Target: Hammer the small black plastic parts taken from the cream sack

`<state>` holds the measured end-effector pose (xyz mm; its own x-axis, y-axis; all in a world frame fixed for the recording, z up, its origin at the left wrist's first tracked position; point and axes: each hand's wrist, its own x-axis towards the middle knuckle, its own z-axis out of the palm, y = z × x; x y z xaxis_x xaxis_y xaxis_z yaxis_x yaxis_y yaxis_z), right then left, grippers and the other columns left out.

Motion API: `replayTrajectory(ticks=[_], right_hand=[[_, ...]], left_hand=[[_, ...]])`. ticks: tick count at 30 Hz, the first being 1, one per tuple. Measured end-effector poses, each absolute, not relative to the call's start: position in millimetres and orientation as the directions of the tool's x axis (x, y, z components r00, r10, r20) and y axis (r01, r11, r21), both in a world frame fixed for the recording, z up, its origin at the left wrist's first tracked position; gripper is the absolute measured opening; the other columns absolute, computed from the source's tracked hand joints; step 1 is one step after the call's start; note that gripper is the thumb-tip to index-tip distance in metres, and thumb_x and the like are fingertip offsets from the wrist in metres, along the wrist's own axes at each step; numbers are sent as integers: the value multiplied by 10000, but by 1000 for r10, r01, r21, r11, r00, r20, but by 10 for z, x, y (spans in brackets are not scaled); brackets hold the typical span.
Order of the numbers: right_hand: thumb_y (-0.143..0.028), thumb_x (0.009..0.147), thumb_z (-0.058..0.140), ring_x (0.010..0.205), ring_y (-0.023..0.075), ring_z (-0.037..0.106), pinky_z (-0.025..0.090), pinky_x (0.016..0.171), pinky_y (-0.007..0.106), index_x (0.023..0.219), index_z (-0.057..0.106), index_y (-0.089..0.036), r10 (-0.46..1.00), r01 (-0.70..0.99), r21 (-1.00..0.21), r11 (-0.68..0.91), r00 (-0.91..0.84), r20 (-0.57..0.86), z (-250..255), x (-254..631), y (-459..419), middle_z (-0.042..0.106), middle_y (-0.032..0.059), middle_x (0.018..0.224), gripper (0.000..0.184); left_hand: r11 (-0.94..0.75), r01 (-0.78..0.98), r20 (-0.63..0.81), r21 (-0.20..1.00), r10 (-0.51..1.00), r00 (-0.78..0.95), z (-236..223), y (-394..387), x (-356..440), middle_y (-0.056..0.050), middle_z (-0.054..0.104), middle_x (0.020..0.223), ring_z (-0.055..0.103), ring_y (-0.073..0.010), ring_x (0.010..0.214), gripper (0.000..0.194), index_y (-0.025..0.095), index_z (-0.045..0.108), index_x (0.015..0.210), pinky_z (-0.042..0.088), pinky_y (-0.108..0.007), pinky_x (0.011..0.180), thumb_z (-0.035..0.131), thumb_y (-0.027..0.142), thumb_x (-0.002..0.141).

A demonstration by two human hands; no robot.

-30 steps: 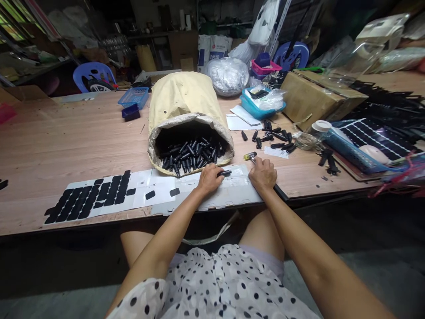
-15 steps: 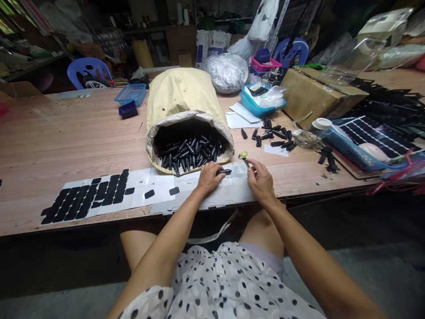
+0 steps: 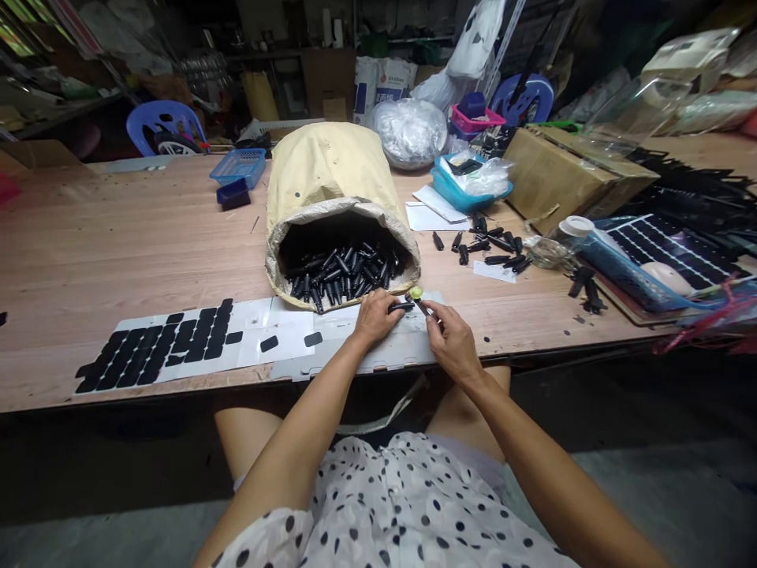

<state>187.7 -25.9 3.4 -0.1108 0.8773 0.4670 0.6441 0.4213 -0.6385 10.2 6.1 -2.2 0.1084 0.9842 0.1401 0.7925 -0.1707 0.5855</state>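
My left hand (image 3: 374, 316) is closed around a slim black tubular part (image 3: 403, 306), which pokes out past the fingertips to the right. A small hammer (image 3: 416, 294) with a round yellow-green face is gripped by its thin handle in my right hand (image 3: 453, 341). The hammer's head is right beside the black part's free end; whether they touch I cannot tell. Under both hands lies a grey-white board (image 3: 390, 356). Just beyond, a large yellowish sack (image 3: 331, 162) lies on its side, its mouth facing me, full of similar black parts (image 3: 348, 272).
Black rounded pads (image 3: 147, 351) lie on white sheets to the left. More black parts (image 3: 500, 244) are scattered at right, near a blue basket (image 3: 635, 272) and a cardboard box (image 3: 568, 170). Behind the sack stand a blue basket (image 3: 240, 166) and a teal basin (image 3: 467, 189).
My right hand has moved left with the hammer, bringing its head to the black part's end. My left hand keeps its hold in nearly the same place. The view has shifted slightly.
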Motion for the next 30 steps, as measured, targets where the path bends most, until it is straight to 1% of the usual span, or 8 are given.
replayTrajectory(ticks=[5,8,11,16,19,22,26,30], right_hand=[[-224,898,451,879,212,657,540,836,348,1140,703,-253,883,644,-631,432,-161,441,7,1785,-286,729,65,994,351],[-228,888,458,848,209,641,529,822,346,1138,704,-244,892,673,-621,401,-133,431,36,1851,-218,722,66,997,351],[-226,891,450,820,208,612,501,788,339,1178,697,-234,903,766,-580,278,-2,430,108,2006,-36,698,73,1001,378],[-183,864,474,831,223,555,407,685,312,1143,731,-235,908,884,-465,-52,236,345,68,2275,395,631,83,933,383],[-172,851,518,826,223,513,357,659,304,1126,743,-242,920,912,-393,-115,247,303,-40,2326,542,585,85,904,362],[-181,864,533,846,229,493,331,660,306,1149,727,-228,914,940,-326,-97,214,345,-101,2292,555,570,102,937,348],[-189,896,501,869,245,500,308,657,312,1167,708,-202,917,961,-260,-96,187,353,-79,2236,506,572,125,969,342],[-191,906,483,890,262,510,310,663,322,1178,691,-188,921,965,-242,-97,180,346,-53,2227,496,575,143,995,343]], left_hand=[[-135,803,107,581,990,89,15,54,118,-37,619,975,555,-232,1024,144,252,743,992,421,-364,927,670,272,869],[-128,797,99,590,991,86,47,42,136,-35,624,986,559,-230,1034,147,252,736,995,421,-364,946,676,263,862],[-126,795,101,593,991,82,71,27,152,-37,628,990,562,-233,1040,135,240,724,981,422,-367,957,680,265,856],[-137,794,100,592,990,96,76,4,152,-36,629,987,565,-236,1036,116,245,708,965,429,-373,952,668,272,860],[-142,795,100,590,990,103,73,20,145,-37,631,988,568,-234,1033,121,247,710,976,430,-375,957,657,273,870],[-166,790,114,591,986,122,100,45,142,-43,642,990,570,-234,1031,126,239,714,978,436,-379,961,648,280,879],[-308,721,189,621,951,244,160,-164,131,-61,684,991,600,-226,1003,165,218,709,1003,465,-365,947,627,312,895],[-485,505,197,714,831,520,109,-846,24,-55,734,932,669,-202,849,298,240,699,1087,512,-317,834,510,425,950]])
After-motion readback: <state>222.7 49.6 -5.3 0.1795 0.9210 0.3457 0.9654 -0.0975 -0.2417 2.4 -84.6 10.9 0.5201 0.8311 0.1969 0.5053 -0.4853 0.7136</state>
